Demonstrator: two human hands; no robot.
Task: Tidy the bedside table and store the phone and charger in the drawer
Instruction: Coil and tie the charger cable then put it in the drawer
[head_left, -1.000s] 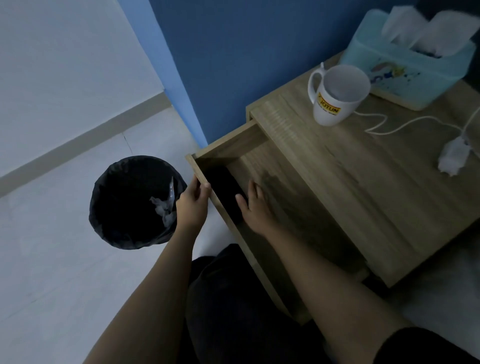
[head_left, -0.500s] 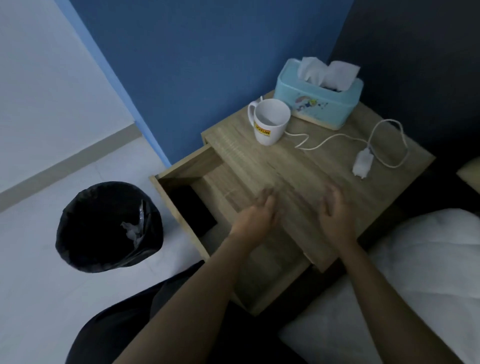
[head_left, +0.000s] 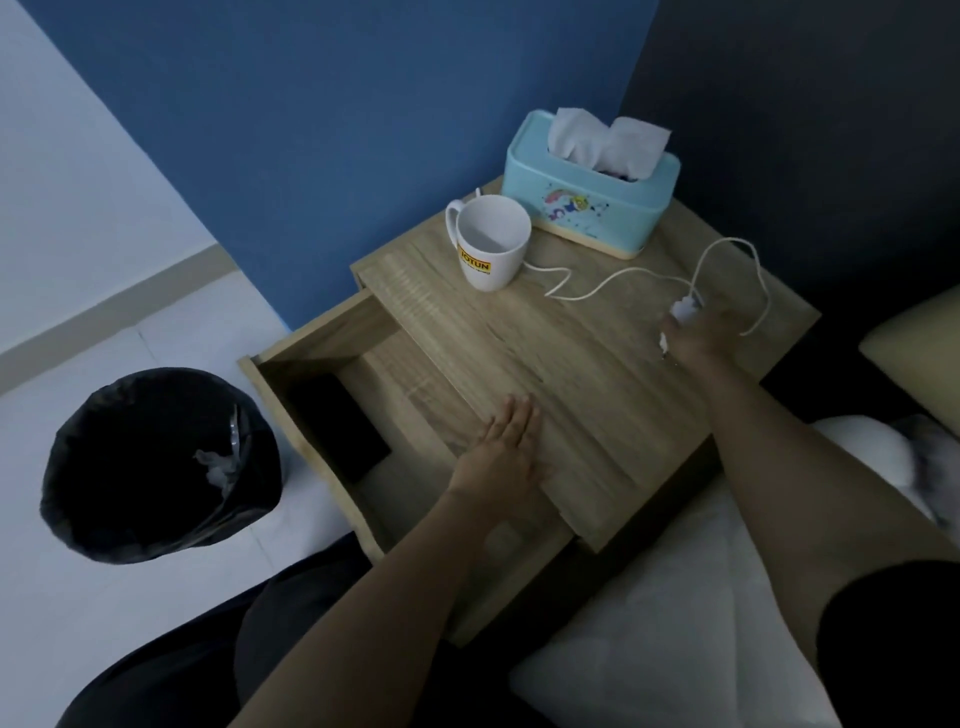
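Gripping the charger (head_left: 684, 310) plug on the worktop (head_left: 545, 364), the right hand (head_left: 698, 335) needed to gather its trailing cable before lifting; the left hand (head_left: 506, 452) lay flat and empty, phone (head_left: 337, 434) already in the drawer (head_left: 311, 364).

On the bedside table (head_left: 597, 374) we count one mug (head_left: 491, 244), one tissue box (head_left: 589, 200) and one charger (head_left: 683, 309) with one cable (head_left: 613, 283). In its one open drawer (head_left: 322, 358) we count one phone (head_left: 337, 434). Beside the table: one bin (head_left: 156, 467). Hands: two.
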